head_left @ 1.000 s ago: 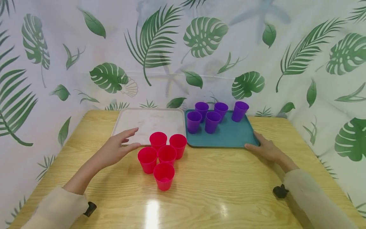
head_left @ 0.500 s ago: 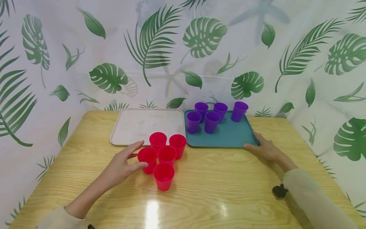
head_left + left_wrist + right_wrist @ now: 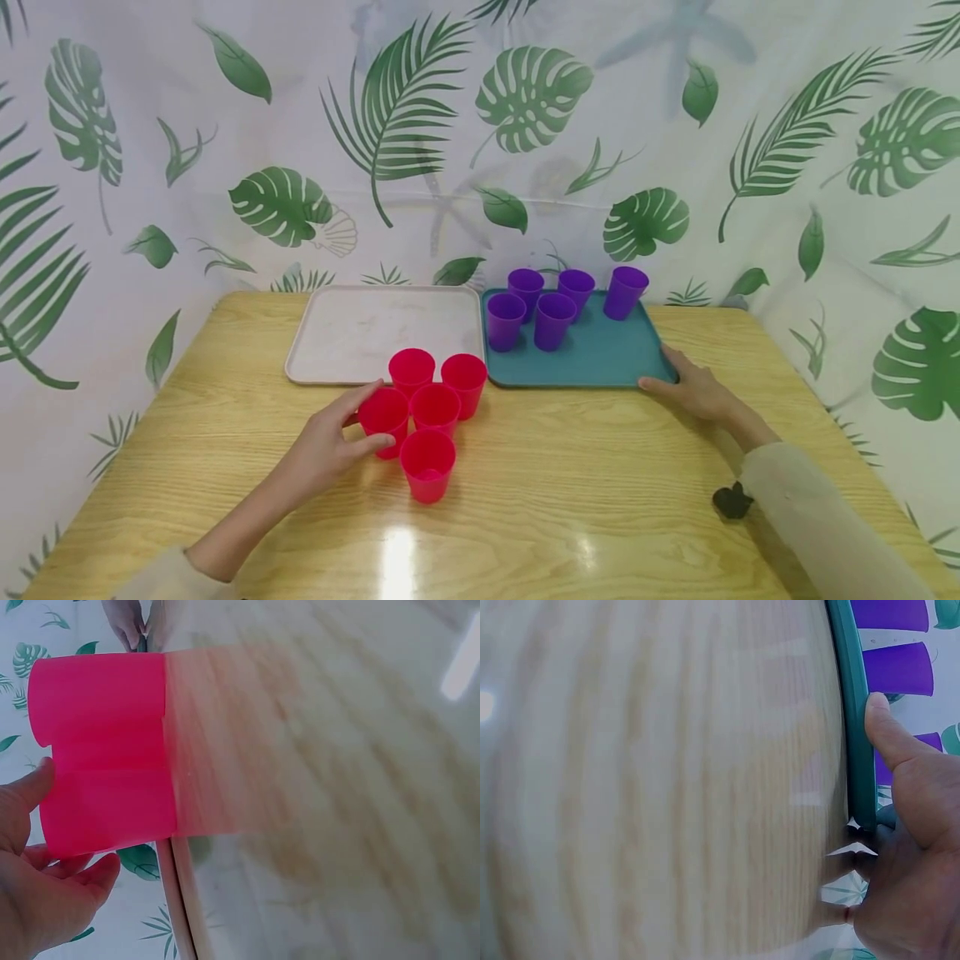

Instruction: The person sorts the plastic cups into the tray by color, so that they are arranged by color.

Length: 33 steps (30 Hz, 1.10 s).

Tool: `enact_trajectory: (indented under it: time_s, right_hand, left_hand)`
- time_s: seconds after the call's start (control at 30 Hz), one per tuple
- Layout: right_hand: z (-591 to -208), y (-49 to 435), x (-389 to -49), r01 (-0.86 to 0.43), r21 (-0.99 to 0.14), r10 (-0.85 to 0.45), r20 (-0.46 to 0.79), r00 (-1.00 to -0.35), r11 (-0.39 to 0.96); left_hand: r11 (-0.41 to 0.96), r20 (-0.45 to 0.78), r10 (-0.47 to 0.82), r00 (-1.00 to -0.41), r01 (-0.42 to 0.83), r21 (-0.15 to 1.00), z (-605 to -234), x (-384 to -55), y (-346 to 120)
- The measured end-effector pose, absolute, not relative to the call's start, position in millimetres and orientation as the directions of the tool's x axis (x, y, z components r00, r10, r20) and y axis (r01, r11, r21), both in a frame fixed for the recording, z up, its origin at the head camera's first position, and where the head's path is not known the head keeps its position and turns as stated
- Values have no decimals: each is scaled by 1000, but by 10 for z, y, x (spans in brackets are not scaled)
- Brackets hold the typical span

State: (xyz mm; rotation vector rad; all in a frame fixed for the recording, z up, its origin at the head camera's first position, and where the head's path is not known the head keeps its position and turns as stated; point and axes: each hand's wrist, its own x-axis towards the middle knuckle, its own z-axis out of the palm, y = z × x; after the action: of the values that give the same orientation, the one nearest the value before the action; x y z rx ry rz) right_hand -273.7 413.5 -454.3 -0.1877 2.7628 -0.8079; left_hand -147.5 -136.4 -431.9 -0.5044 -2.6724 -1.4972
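My left hand (image 3: 326,446) is around the leftmost red plastic cup (image 3: 380,421), thumb across its front and index finger at the far side of the rim. In the left wrist view the thumb lies at the rim of the red cup (image 3: 112,806) with fingers curled along its side. Several more red cups (image 3: 429,471) stand upright, bunched close together. My right hand (image 3: 701,392) holds the front right corner of a teal tray (image 3: 600,362). In the right wrist view its thumb (image 3: 885,727) lies on the tray's edge. Several purple cups (image 3: 553,325) stand upright on that tray.
A white tray (image 3: 360,333) lies left of the teal one, their edges side by side. The rear red cups overlap its front edge in the head view. A leaf-patterned cloth (image 3: 300,108) hangs behind the wooden table (image 3: 570,483).
My left hand has come down and toward me from over the white tray's front edge, and it now grips the leftmost red cup. The right hand has stayed at the teal tray's corner.
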Motion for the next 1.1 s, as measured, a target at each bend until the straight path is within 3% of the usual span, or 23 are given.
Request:
enact_trajectory:
  time_s: [0.4, 0.7, 1.1]
  right_hand:
    - [-4522, 4121, -2713, -57, -538, -193, -199, -961, 841]
    - [-4533, 4121, -2725, -57, -544, -197, -203, -959, 837]
    - [-4527, 4118, -2700, -51, -559, -194, -200, -961, 828]
  left_hand:
    - [475, 155, 222, -963, 246, 845, -4301, -1417, -1411]
    - [479, 131, 163, -978, 195, 856, -4180, -1437, -1731]
    - [493, 215, 37, -976, 205, 846, -3708, -1885, -2111]
